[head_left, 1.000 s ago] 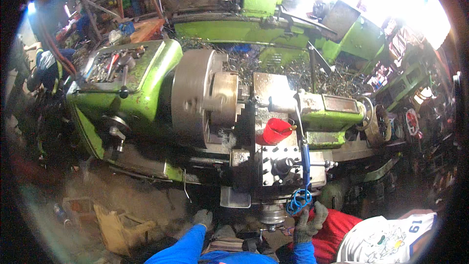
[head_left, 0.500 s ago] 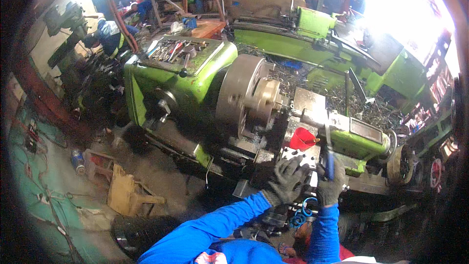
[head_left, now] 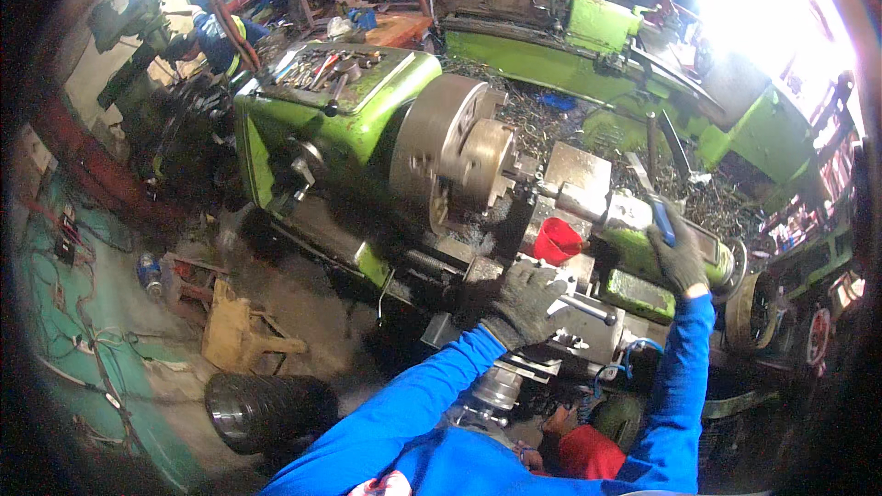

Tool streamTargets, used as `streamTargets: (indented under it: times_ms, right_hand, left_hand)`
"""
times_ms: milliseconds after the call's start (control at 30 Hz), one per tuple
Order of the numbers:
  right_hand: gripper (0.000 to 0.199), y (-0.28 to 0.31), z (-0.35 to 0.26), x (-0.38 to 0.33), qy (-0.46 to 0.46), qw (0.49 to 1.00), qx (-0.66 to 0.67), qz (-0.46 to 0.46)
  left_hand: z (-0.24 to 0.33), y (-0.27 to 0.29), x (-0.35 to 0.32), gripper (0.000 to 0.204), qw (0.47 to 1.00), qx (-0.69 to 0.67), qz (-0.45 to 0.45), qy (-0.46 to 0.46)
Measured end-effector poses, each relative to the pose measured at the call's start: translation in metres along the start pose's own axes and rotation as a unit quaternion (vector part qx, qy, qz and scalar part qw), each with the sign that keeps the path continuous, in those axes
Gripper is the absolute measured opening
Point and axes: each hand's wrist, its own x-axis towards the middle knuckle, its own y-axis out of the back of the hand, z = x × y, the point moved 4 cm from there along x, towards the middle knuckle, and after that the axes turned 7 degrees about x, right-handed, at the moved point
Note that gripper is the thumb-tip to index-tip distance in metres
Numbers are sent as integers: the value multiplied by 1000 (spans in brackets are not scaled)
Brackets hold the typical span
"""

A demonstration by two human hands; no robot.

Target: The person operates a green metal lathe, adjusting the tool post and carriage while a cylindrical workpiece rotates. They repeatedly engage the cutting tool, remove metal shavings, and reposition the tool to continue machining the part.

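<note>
Handle inside right hand, fingers curled; tool post beneath left hand, fingers unclear; keep fingertips off chuck.

My left hand, a second earlier low beside the lathe, had come up over the tool post. My right hand, first down by the blue hose, had picked the blue-handled, flat-bladed tool off the tool post and swung it over the tailstock. The hose had shifted toward my right forearm.
</note>
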Motion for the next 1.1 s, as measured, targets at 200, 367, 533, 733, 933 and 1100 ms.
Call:
streamTargets:
  times_ms: [200, 367, 533, 733, 933, 1100]
  right_hand:
    - [63, -90, -80, 44, 3, 954, -115, -276]
    - [68, -114, -109, 53, 70, 939, -131, -309]
    - [68, -135, -101, 60, 100, 930, -156, -318]
    - [63, -149, -97, 62, 111, 936, -159, -294]
    - [57, -156, -85, 63, 116, 939, -160, -283]
    - [56, -161, -78, 65, 138, 944, -159, -255]
  left_hand:
    - [0, 1, 1, 40, 1000, -3, 12, 4]
    - [1, 3, 5, 36, 1000, 10, 15, 1]
    - [2, 4, 2, 33, 1000, 5, 0, 16]
    - [2, 6, 0, 35, 1000, 15, 23, 7]
    - [0, 0, -2, 38, 1000, 11, 14, 1]
    - [1, 3, 0, 39, 1000, 11, 9, 4]
